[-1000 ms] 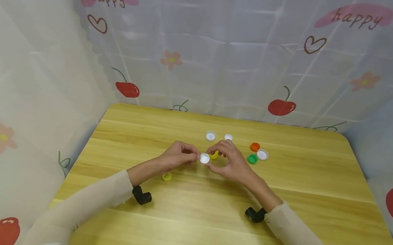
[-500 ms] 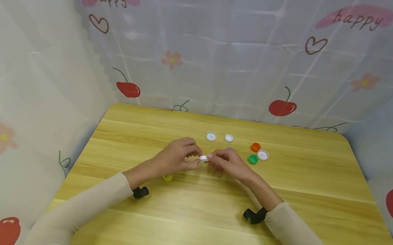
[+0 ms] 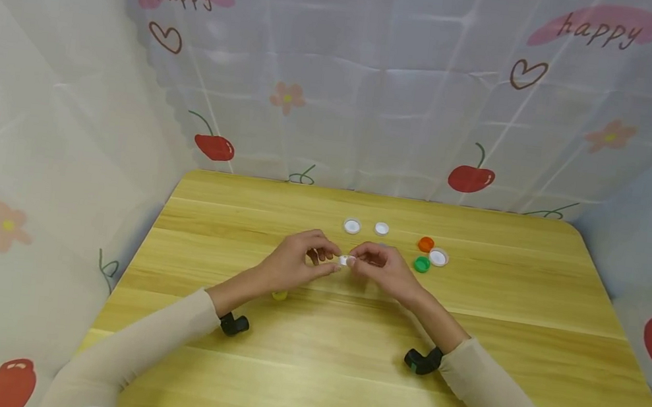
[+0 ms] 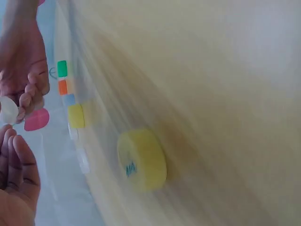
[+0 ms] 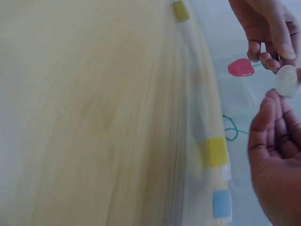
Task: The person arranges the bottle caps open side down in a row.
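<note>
A small white bottle cap (image 3: 346,260) is held above the table between both hands, tilted on edge. My left hand (image 3: 298,259) pinches it from the left with thumb and fingers. My right hand (image 3: 388,273) pinches its right side, thumb toward me. The left wrist view shows the white disc at the right hand's fingertips (image 4: 23,101); the right wrist view shows it between both sets of fingertips. Under the left hand a yellow cap (image 4: 142,159) with a dark mark lies on the table, mostly hidden in the head view.
Two white caps, one here (image 3: 352,226), lie at the back. An orange cap (image 3: 426,244), a green cap (image 3: 422,264) and another white cap (image 3: 438,258) sit together to the right. Another yellow cap (image 5: 217,151) and a blue cap (image 5: 222,204) show in the right wrist view.
The white cap has turned from facing the head camera to on edge. Both hands have shifted their fingers around it, and the right hand's thumb has moved up onto it.
</note>
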A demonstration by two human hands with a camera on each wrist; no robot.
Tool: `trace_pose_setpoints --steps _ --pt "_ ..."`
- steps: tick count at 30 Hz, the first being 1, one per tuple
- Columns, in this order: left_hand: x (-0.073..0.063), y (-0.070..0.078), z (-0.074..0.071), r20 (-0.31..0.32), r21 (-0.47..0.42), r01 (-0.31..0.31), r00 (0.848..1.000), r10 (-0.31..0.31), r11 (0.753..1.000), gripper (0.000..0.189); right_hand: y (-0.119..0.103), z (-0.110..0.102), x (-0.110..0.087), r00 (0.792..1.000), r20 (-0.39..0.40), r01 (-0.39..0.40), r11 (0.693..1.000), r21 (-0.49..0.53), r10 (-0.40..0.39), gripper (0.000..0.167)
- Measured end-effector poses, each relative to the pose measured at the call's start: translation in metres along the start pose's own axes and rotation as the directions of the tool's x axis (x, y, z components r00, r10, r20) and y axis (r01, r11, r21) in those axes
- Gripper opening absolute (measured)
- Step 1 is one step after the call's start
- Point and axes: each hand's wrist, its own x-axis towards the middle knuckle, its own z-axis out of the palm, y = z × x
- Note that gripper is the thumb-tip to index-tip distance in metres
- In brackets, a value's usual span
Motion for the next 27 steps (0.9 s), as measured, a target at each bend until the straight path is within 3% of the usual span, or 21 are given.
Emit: trace_pose_setpoints --steps 2,4,9,15,21,25,27 --pt "-0.002 -0.001 0.001 0.004 -0.109 0.095 0.995 -0.095 0.99 0.02 0.0 -0.001 -0.002 0.998 -0.023 0.051 0.997 -0.05 -0.052 0.016" --pt "-0.003 -0.001 0.002 0.007 -0.166 0.133 0.991 -0.134 0.977 0.022 0.0 -0.002 -0.005 0.994 -0.027 0.102 0.991 -0.083 -0.104 0.017" --pt "-0.005 -0.001 0.005 0.012 -0.205 0.129 0.992 -0.129 0.97 0.022 0.0 -0.001 -0.009 0.982 -0.013 0.187 0.976 -0.114 -0.19 0.022" --pt "-0.009 -0.003 0.006 0.019 -0.192 0.14 0.99 -0.138 0.971 0.021 0.007 0.004 -0.007 0.969 0.001 0.244 0.961 -0.126 -0.246 0.024" --pt "-0.02 -0.006 0.0 0.098 -0.083 0.134 0.987 -0.126 0.987 0.019 0.012 0.012 -0.001 0.963 0.057 0.269 0.947 -0.177 -0.263 0.022" --pt "-0.034 -0.008 -0.006 0.155 0.073 0.082 0.984 -0.092 0.994 0.019 0.011 0.024 0.003 0.963 0.127 0.263 0.932 -0.25 -0.238 0.023" --pt "-0.041 -0.01 -0.007 0.165 0.185 0.041 0.984 -0.072 0.982 0.019 0.009 0.032 0.006 0.96 0.168 0.263 0.921 -0.288 -0.222 0.023"
